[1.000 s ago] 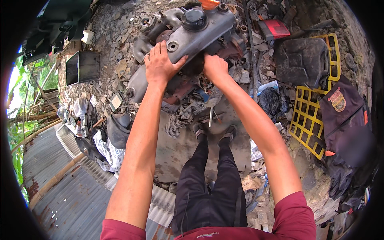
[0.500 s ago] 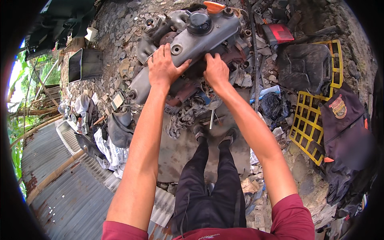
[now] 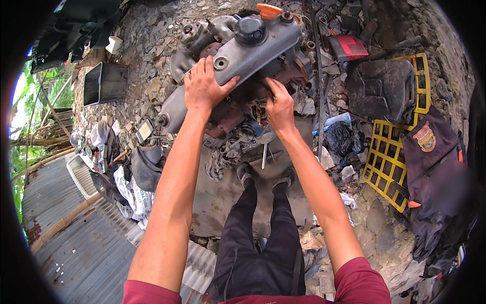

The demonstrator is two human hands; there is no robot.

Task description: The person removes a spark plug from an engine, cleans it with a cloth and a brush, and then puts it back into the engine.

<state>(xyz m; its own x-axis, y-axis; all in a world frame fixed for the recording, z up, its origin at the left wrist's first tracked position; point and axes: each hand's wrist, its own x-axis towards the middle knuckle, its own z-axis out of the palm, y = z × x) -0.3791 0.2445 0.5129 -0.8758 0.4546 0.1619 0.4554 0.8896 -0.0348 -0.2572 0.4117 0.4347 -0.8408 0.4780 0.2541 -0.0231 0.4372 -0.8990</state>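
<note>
A grey metal valve cover [image 3: 253, 61] with a black round cap [image 3: 250, 31] lies slantwise on a grimy engine [image 3: 273, 76]. My left hand [image 3: 203, 91] grips the cover's lower left part, fingers over the far side and thumb on the near edge. Just below the near edge, my right hand [image 3: 280, 107] is closed, its index finger reaching toward the engine's shadowed side. Whatever it may hold is hidden. An orange funnel-like piece [image 3: 270, 11] sits by the cover's upper end. Below the engine are a grey rag [image 3: 221, 161] and a thin metal tool [image 3: 264, 154].
Rubble surrounds the engine. A dark bar [image 3: 317, 76] runs along its right side. Further right are a red tail light [image 3: 349, 47], a black jerrycan [image 3: 379, 88] and a yellow grid crate [image 3: 385, 159]. At left stand a black open box [image 3: 105, 83] and corrugated sheeting [image 3: 91, 243].
My right hand has drawn slightly back from the engine, its index finger now straighter. My left hand keeps its place on the cover. The whole view has shifted slightly.
</note>
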